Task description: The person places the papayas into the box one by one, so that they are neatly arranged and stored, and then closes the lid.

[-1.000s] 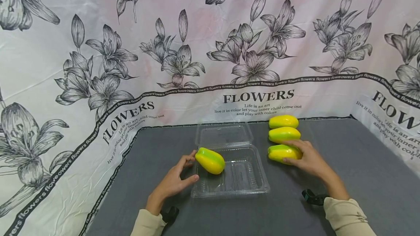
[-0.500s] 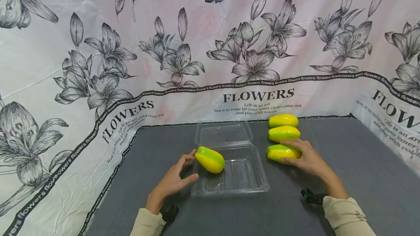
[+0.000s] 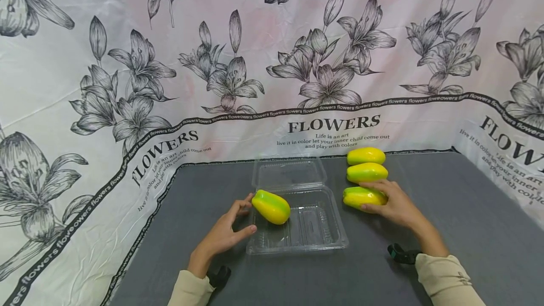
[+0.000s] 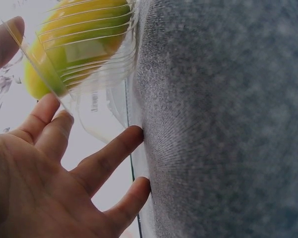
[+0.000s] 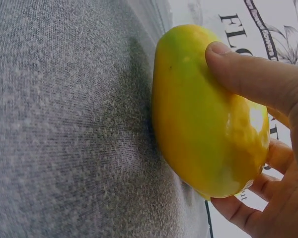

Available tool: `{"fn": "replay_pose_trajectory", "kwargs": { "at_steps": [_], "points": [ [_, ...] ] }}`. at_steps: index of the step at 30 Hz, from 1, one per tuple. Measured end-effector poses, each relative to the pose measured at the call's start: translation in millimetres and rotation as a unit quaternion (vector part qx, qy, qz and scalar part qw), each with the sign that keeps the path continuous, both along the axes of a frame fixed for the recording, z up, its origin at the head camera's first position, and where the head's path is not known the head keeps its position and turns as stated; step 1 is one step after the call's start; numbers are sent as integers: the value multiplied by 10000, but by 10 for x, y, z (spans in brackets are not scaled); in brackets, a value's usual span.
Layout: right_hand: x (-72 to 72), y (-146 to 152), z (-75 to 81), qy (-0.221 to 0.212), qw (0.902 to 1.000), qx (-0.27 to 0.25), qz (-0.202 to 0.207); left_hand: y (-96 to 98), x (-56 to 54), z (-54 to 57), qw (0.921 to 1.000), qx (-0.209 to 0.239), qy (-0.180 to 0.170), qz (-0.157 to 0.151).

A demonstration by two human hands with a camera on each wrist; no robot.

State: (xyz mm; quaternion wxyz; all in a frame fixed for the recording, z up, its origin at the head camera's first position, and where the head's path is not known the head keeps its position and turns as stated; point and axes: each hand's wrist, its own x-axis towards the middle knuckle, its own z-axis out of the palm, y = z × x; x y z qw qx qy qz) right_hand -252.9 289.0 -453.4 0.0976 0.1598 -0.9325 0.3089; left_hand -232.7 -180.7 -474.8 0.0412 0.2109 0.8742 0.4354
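A yellow-green papaya lies in the left part of a clear plastic clamshell box, over its left rim. My left hand is beside that rim with fingers spread. In the left wrist view, two fingertips are at the rim near the papaya's end, and the other fingers reach down to the table cloth. My right hand grips the nearest papaya of the right-hand column. In the right wrist view, the thumb lies over this papaya and the fingers curl round its far side.
Two more papayas, a middle one and a far one, lie behind the gripped one. The box's clear lid is folded back toward the wall. A flower-print cloth hangs round the grey table.
My right hand has shifted slightly left with the nearest papaya, which now lies a little farther from the hand's starting place. The left hand and the boxed papaya stay put.
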Motion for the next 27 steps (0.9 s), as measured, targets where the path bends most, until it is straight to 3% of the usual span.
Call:
{"fn": "replay_pose_trajectory", "kwargs": {
  "at_steps": [27],
  "points": [
    [59,-62,9,302,9985,-414,-177,-26,-2,-57,9998,-16,131,-120]
  ]
}}
